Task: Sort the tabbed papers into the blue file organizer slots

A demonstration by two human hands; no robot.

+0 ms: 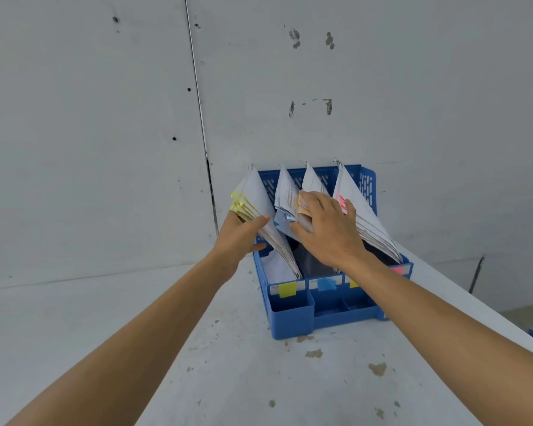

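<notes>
organizer: blue file organizer (293, 321) on the counter (228, 379); its back against the wall (382, 103)
left hand (240, 235): at the organizer's left slot; grips the yellow-tabbed papers (257, 201), thumb on their front
right hand (330, 229): over the organizer's middle slots; spread fingers (314, 202) rest on the orange-tabbed papers (303, 207)
right slot: pink-tabbed papers (351, 186), leaning

Soft, even daylight, faint shadows, wide-angle bowing at edges, perhaps slight blur.

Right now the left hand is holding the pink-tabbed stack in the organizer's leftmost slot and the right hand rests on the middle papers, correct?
No. In the head view the left hand holds the yellow-tabbed stack in the leftmost slot of the blue organizer; the pink-tabbed stack is rightmost. The right hand does rest on the middle papers.
</notes>
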